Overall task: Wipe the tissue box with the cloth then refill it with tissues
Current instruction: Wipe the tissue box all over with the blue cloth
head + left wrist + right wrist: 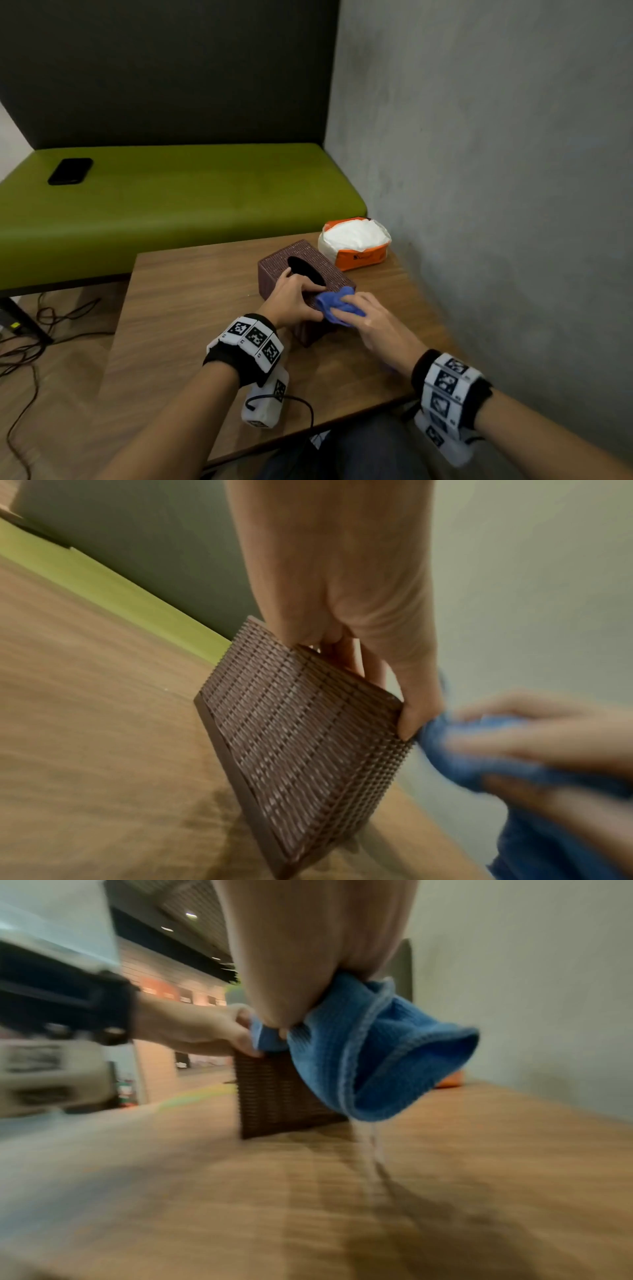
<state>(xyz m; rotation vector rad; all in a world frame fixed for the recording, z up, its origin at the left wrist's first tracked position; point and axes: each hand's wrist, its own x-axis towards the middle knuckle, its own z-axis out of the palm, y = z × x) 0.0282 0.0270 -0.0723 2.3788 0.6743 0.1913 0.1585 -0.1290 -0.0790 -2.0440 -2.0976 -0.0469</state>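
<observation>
A brown, rectangular tissue box (pixel 301 274) of ribbed, woven-look plastic, with an oval opening in its top, stands on the wood-grain table (pixel 191 308). The left hand (pixel 294 301) holds the box at its near top edge, fingers (pixel 342 653) curled over the rim and thumb down the side. The right hand (pixel 373 322) grips a crumpled blue microfibre cloth (pixel 337 303) with stitched hem, its fingers closed on the fabric, pressed at the box's near right corner; a loose fold hangs beside the box. Behind the box, against the grey wall (pixel 496 154), lies an opened orange-and-white plastic pack of white tissues (pixel 354 243). Beyond the table, a green padded bench (pixel 178 192) carries a black phone (pixel 70 171).
</observation>
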